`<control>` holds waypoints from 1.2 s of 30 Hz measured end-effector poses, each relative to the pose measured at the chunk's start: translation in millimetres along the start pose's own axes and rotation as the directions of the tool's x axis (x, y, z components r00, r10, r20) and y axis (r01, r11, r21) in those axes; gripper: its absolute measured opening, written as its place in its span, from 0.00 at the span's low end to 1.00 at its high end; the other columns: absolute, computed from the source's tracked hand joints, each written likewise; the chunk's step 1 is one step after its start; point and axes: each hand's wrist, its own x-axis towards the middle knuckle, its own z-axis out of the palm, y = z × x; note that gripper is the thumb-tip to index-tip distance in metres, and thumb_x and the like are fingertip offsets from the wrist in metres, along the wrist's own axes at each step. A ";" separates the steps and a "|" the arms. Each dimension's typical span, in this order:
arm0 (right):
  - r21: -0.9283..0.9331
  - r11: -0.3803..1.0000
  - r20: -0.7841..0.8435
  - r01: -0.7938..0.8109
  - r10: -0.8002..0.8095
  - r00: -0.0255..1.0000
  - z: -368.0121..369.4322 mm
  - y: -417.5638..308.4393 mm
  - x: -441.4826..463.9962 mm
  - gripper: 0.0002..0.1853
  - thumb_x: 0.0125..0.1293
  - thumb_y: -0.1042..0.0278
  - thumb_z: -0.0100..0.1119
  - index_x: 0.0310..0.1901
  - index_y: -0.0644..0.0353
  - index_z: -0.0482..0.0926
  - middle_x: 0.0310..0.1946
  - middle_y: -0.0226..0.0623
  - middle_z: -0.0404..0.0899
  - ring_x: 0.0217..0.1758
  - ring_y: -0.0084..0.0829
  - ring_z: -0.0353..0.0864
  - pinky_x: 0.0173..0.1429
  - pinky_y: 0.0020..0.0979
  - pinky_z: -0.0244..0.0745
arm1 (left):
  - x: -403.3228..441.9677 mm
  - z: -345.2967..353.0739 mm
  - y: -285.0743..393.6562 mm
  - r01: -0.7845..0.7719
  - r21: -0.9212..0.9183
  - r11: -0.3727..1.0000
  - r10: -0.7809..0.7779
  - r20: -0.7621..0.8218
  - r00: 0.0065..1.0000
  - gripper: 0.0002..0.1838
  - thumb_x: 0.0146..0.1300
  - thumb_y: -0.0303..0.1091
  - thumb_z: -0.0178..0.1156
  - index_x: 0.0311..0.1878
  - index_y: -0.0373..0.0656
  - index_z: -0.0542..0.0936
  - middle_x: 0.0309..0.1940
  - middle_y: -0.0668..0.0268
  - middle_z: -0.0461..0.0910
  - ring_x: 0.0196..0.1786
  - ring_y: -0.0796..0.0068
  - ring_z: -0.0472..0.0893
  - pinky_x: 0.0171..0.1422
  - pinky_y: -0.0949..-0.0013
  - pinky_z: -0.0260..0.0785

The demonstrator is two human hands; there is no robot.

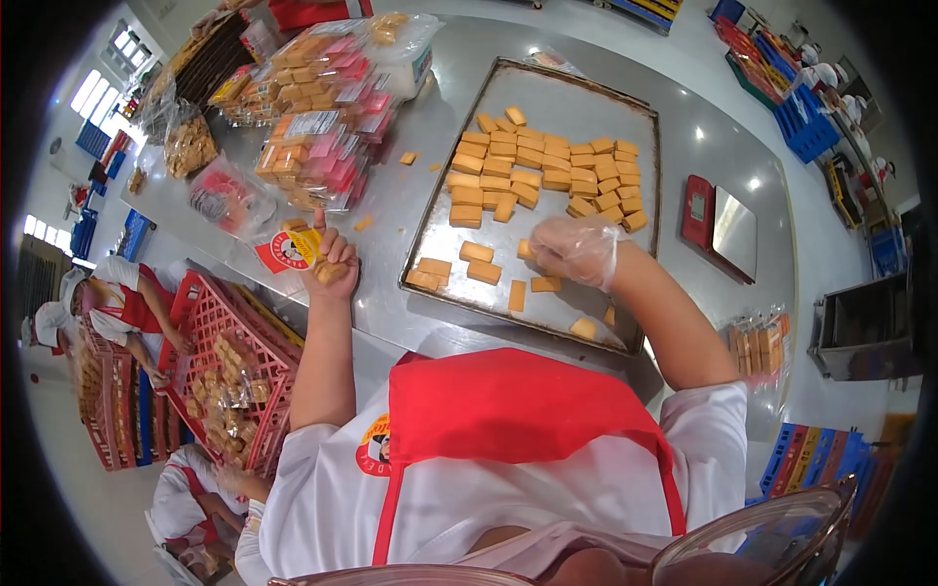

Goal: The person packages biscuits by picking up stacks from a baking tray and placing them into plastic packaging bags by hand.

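Note:
My left hand (334, 262), bare, is closed around a small clear packet (305, 244) with a yellow and red label and some biscuits in it. My right hand (572, 251), in a clear plastic glove, is over the metal tray (559, 88), its fingertips closed on a biscuit (527, 250). Rectangular golden biscuits (498, 166) lie in rows across the tray's far half. Several loose ones (484, 271) lie nearer to me. Left of the tray, filled biscuit packets (311, 146) are piled on the steel table (391, 210).
A red scale (698, 210) sits right of the tray, with a biscuit packet (759, 347) at the table's right edge. A clear tub (401, 59) stands beyond the packets. At left, co-workers (127, 298) are beside a red crate (278, 376) of packets.

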 end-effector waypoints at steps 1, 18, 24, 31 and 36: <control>-0.029 0.999 -0.013 -0.027 0.027 1.000 5.6 3.4 -1.9 0.08 0.56 0.67 0.48 0.38 0.56 0.71 0.35 0.40 0.72 0.38 0.42 0.74 0.41 0.36 0.69 | 0.4 0.2 0.2 -0.005 -0.004 1.000 0.005 -0.021 1.000 0.21 0.59 0.43 0.47 0.51 0.41 0.70 0.17 0.71 0.64 0.18 0.80 0.63 0.25 0.78 0.56; -0.114 0.977 -0.183 -0.179 0.157 0.971 -15.9 21.0 34.7 0.12 0.59 0.58 0.45 0.38 0.54 0.73 0.34 0.41 0.71 0.38 0.41 0.73 0.43 0.37 0.69 | 2.6 -1.5 1.1 0.007 0.019 1.000 -0.006 -0.049 0.999 0.23 0.58 0.49 0.48 0.50 0.43 0.71 0.17 0.71 0.64 0.17 0.79 0.64 0.25 0.77 0.57; -0.167 0.964 -0.238 -0.209 0.166 0.957 -2.0 8.4 25.5 0.09 0.56 0.73 0.44 0.38 0.61 0.73 0.36 0.45 0.73 0.41 0.42 0.74 0.44 0.36 0.71 | 1.8 -2.7 2.2 0.000 0.015 1.000 0.002 -0.075 0.997 0.22 0.58 0.47 0.48 0.49 0.42 0.71 0.18 0.72 0.64 0.18 0.80 0.63 0.25 0.78 0.57; 0.096 0.950 -0.110 -0.297 0.307 0.945 -2.2 13.6 19.5 0.05 0.51 0.73 0.50 0.32 0.59 0.68 0.28 0.43 0.72 0.33 0.43 0.73 0.36 0.36 0.69 | 3.8 -1.3 1.4 0.013 0.056 0.998 -0.008 -0.083 0.997 0.21 0.59 0.47 0.47 0.49 0.42 0.71 0.18 0.71 0.64 0.19 0.80 0.63 0.25 0.78 0.56; 0.117 0.981 -0.081 -0.156 0.166 0.983 -13.0 -8.0 -20.5 0.08 0.53 0.70 0.44 0.35 0.60 0.69 0.29 0.46 0.74 0.35 0.45 0.75 0.39 0.39 0.69 | 0.8 0.0 1.3 0.004 0.046 0.999 0.000 -0.087 0.996 0.21 0.59 0.46 0.47 0.50 0.41 0.71 0.18 0.71 0.64 0.19 0.80 0.63 0.25 0.78 0.57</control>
